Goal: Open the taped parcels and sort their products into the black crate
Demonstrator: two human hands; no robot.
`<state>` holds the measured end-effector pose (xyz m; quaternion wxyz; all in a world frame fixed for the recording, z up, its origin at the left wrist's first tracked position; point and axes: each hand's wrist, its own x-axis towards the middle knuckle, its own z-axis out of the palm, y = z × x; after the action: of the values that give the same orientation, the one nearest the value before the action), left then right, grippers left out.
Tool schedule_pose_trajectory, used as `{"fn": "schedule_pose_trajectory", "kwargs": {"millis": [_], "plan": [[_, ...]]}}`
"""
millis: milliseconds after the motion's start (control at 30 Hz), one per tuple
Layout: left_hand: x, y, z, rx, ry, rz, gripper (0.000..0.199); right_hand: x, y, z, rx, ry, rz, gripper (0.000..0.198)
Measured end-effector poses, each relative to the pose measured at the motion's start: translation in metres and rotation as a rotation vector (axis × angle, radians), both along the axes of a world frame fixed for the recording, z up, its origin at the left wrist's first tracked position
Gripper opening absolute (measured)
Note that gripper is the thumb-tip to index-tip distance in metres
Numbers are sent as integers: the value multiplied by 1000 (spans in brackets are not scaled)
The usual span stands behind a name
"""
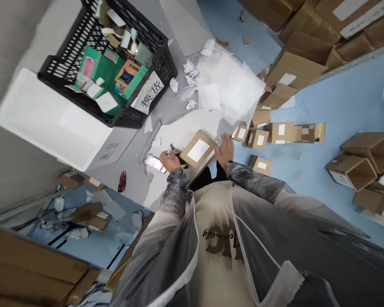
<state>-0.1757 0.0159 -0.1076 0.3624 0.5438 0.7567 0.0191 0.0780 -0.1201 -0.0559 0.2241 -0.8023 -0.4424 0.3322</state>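
A closed cardboard box (pixel 199 149) with a white label lies near the table edge in front of me. My right hand (pixel 224 150) is at its right edge, thumb side touching the cardboard, fingers apart and loosely bent. On the other side, my left hand (pixel 169 161) reaches over a lit phone (pixel 155 163), fingers extended at its edge and gripping nothing that I can see. Between that hand and the box is a yellow-and-black utility knife (pixel 183 163), partly hidden by the hand. Farther left on the table lies a red-and-black utility knife (pixel 122 181).
A black plastic crate (pixel 115 117) of mixed small packages stands at the back left, beside a white box (pixel 54 123). Crumpled paper (pixel 174 84) and white wrapping sheets (pixel 225 81) cover the far table. Small cartons (pixel 281 131) and open boxes (pixel 352 170) sit on the right.
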Motion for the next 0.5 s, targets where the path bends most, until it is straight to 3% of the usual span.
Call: {"fn": "schedule_pose_trajectory", "kwargs": {"millis": [100,167,233,367,500], "plan": [[-3,-12,-3,-175,70,174,41,13,27,-21,95,-23,498,82],[8,-17,-6,-191,37,220,26,18,50,-37,156,40,908,102],[20,-20,-9,-176,17,267,18,25,70,-53,160,65,1154,119],[29,-21,-12,-139,23,318,23,55,92,-74,135,61,1313,122],[23,-23,-21,-165,-2,364,38,96,90,-74,108,22,1259,117]]}}
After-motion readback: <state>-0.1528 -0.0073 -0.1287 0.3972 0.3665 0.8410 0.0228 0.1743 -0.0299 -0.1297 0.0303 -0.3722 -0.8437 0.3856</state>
